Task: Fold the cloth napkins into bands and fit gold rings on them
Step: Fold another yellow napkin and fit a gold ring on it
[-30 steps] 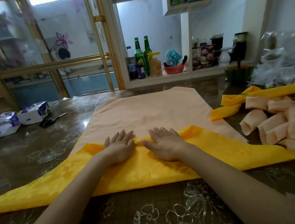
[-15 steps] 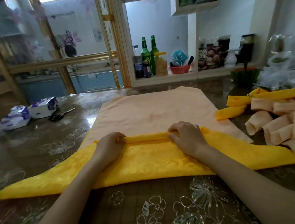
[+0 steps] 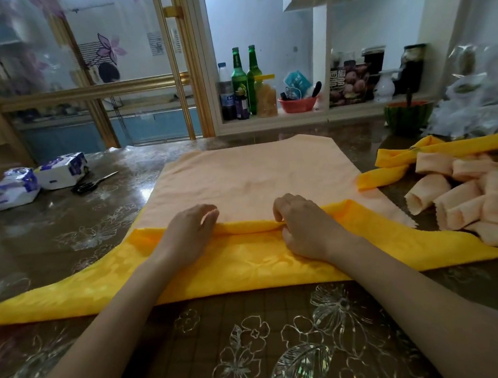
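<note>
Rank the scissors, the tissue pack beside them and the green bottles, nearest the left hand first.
1. Scissors, on the table, left of the left hand.
2. Tissue pack, just beyond them.
3. Green bottles, on the far ledge.

Gold-framed glass doors [image 3: 81, 65] at left (flower decals); white shelf niche [image 3: 307, 112] behind; floral-patterned table [image 3: 258, 353].

white Chinese characters on dark fruit-picture box [image 3: 350, 85], too blurred to read

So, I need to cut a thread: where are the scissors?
Head view: the scissors lie far left on the table, just right of a white-and-blue packet.
</note>
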Tool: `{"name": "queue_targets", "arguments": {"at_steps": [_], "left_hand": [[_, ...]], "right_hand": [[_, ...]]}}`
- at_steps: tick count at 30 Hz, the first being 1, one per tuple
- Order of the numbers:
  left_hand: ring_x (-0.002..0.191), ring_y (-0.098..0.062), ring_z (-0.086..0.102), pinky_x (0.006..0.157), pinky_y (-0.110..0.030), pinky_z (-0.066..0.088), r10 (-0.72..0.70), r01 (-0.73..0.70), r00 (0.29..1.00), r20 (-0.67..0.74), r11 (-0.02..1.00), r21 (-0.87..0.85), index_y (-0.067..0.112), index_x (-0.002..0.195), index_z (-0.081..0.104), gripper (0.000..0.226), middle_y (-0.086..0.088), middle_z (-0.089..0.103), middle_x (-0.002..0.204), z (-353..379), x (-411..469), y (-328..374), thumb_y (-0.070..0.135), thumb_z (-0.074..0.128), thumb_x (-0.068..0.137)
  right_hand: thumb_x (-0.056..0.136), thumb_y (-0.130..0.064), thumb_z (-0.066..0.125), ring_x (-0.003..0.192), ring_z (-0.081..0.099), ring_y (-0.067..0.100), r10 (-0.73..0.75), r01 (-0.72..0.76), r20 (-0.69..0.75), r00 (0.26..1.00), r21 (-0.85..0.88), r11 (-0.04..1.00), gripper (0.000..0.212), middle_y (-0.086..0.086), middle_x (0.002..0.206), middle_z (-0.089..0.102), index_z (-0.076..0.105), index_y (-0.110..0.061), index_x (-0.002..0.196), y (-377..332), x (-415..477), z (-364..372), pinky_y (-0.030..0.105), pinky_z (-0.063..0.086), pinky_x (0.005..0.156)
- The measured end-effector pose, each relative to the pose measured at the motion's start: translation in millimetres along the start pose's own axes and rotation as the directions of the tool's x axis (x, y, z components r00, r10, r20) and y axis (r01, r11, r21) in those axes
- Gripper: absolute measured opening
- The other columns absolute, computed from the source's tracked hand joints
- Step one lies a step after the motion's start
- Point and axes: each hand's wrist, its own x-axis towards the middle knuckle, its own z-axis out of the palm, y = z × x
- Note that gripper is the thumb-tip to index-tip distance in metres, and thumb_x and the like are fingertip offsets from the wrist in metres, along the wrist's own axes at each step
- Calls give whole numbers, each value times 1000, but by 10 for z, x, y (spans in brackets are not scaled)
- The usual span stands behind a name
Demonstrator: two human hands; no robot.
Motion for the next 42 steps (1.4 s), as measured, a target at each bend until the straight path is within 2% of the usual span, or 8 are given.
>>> {"name": "queue_targets", "arguments": {"at_steps": [7, 12, 18, 23, 28, 30, 33, 42], "left_hand": [[146, -20, 4, 117, -43, 3, -216, 82, 913, 347, 928, 363, 19, 150, 12, 55, -5, 3, 159, 145, -22, 77, 43, 19, 101], [144, -17, -17, 116, -43, -11, -284, 102, 852, 440, 914, 393, 20, 148, -15, 62, -2, -20, 156, 198, -63, 106, 47, 13, 100], [143, -16, -19, 116, -41, -10, -239, 42, 804, 544, 936, 350, 23, 148, -13, 50, 0, -22, 155, 24, -46, 9, 31, 8, 103], [144, -14, -14, 115, -37, -9, -287, 201, 835, 470, 953, 226, 17, 149, -10, 60, 0, -15, 157, 44, -37, -14, 45, 9, 100], [144, -20, 14, 117, -42, 11, -214, 183, 918, 335, 975, 122, 24, 143, 35, 43, -9, 21, 155, 40, 21, -125, 35, 31, 101], [131, -23, 39, 101, -33, 33, -206, 205, 941, 269, 978, 32, 21, 128, 53, 32, -9, 46, 141, 2, 19, -106, 29, 45, 98], [113, -25, 51, 79, -24, 34, -189, 184, 967, 169, 982, 49, 14, 117, 61, 25, -9, 58, 123, -45, 17, -29, 19, 56, 93], [95, -19, 57, 80, -26, 41, -45, 45, 997, -67, 999, 1, 15, 90, 65, 19, -6, 66, 104, -120, -7, 11, -1, 63, 82]], "right_hand": [[95, -19, 39, 110, 49, 25, 38, -38, 2, 999, -61, 997, 28, 10, 123, 54, 47, -11, 120, -169, 21, -26, 34, 34, 96], [102, -43, 20, 146, -2, 16, -90, 89, 318, 944, 18, 996, 58, 2, 159, -1, 3, -19, 151, -398, 68, 191, 34, -3, 117], [94, -62, 12, 145, -12, 17, 110, -123, 436, 893, 1, 992, 75, 2, 158, -13, -7, -16, 150, -56, 52, 112, 37, -8, 118], [94, -60, 10, 146, -7, 19, 205, -229, 395, 896, 14, 973, 74, 5, 159, -7, 2, -14, 151, 221, 3, 68, 40, -6, 117], [100, -41, 34, 122, 45, 27, 189, -210, 158, 969, 128, 969, 43, 9, 131, 50, 55, -13, 124, 236, 10, -8, 42, 35, 103], [98, -35, 44, 116, 49, 24, 169, -190, 133, 977, 164, 968, 35, 6, 127, 54, 58, -14, 121, 239, 1, -60, 40, 38, 100], [94, -30, 52, 113, 50, 20, 152, -170, 112, 982, 181, 969, 28, 3, 123, 56, 60, -15, 117, 244, -7, -129, 38, 37, 100], [88, -10, 53, 94, 49, 17, 53, -47, -92, 994, 62, 997, 14, 4, 105, 57, 58, -14, 101, 110, -35, -170, 28, 35, 88]]}}
